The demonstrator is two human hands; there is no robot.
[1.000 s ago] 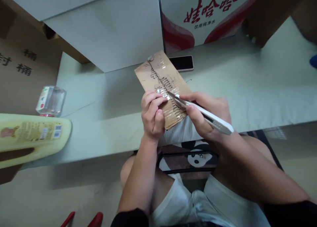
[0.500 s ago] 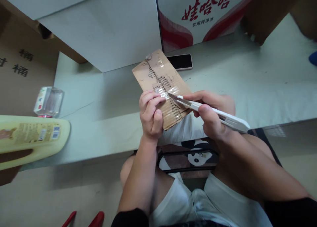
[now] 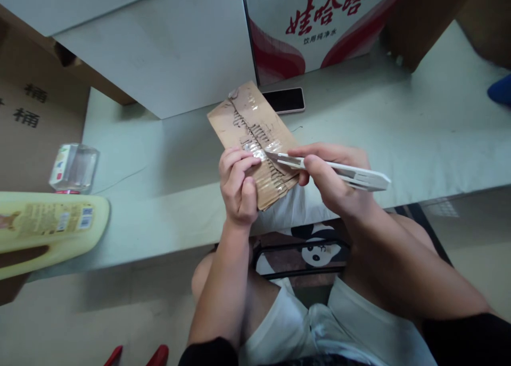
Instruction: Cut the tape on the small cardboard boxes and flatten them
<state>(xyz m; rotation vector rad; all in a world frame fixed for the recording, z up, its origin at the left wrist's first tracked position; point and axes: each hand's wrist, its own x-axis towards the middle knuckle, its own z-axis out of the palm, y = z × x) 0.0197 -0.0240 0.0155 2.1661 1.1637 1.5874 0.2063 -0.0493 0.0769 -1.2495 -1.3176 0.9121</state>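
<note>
A flat piece of brown cardboard (image 3: 243, 118) lies tilted over the front part of the table, with strips of clear tape and a ragged, torn line running down its length. My left hand (image 3: 238, 182) is closed around its lower left edge, fingers curled on top. In my right hand (image 3: 339, 174) is a white utility knife (image 3: 353, 175), gripped between thumb and fingers. Its blade points left and its tip meets the torn line near the tape. Whether the blade goes through the cardboard I cannot tell.
Behind the cardboard lie a phone (image 3: 284, 100), a white box (image 3: 167, 52) and a red-and-white water carton (image 3: 315, 36). At left are a clear container (image 3: 75, 166) and a pale yellow bottle (image 3: 59, 222). A panda-patterned bag (image 3: 303, 254) sits under the table edge.
The knife's handle has swung to a flatter angle, and its tip stays by the torn line. My left hand keeps its hold on the cardboard. The whole view has shifted slightly.
</note>
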